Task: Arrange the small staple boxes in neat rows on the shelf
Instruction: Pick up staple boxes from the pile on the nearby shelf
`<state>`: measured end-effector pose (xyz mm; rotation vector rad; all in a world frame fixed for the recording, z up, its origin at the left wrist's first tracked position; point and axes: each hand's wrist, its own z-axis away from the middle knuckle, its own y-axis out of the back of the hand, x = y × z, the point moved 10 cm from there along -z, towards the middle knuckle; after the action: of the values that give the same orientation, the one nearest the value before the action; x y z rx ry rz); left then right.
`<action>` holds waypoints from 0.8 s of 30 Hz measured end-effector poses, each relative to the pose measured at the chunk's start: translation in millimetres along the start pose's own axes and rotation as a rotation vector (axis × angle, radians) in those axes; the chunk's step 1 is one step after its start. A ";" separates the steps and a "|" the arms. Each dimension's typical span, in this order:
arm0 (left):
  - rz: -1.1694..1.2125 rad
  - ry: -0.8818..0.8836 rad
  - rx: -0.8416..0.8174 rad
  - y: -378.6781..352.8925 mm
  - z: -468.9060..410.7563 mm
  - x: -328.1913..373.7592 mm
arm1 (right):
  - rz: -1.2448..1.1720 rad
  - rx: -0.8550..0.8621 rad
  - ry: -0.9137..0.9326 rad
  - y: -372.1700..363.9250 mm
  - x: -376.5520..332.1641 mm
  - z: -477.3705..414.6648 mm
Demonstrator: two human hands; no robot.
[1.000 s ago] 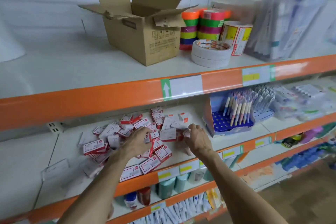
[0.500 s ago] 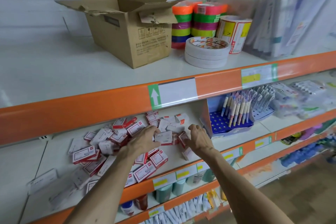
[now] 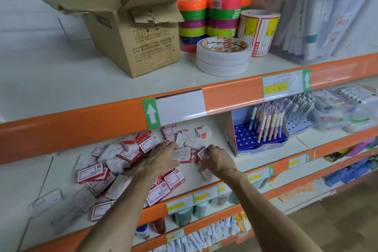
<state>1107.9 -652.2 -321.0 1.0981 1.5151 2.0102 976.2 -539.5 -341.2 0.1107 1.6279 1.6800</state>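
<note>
Middle shelf (image 3: 235, 162): loose staple boxes (image 3: 122, 161), with both our hands among them.
From the left: the red-and-white boxes lie in an unsorted heap on the shelf, some flat, some tilted, none in rows. Our left hand (image 3: 163, 159) grips a white staple box (image 3: 182, 154) at the heap's right edge, thumb beneath it. Just beside it, our right hand (image 3: 219, 159) seems to pinch a red-framed box (image 3: 203, 154) with curled fingers, the grip partly hidden. A blue pen display (image 3: 257, 139) stands apart to the right.
</note>
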 end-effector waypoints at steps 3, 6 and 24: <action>-0.037 0.001 0.014 -0.8 -2.4 2.0 | -0.023 -0.014 0.012 -1.7 3.3 -1.4; 0.022 0.003 -0.008 -1.3 -4.9 3.5 | -0.064 -0.007 0.018 3.4 7.8 -4.2; 0.027 0.100 0.138 26.8 -83.9 36.2 | 0.115 0.077 0.172 30.3 -18.0 -73.7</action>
<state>1024.3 -688.0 -292.4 1.0903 1.7209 2.0318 933.9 -605.8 -319.6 0.1028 1.8460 1.7539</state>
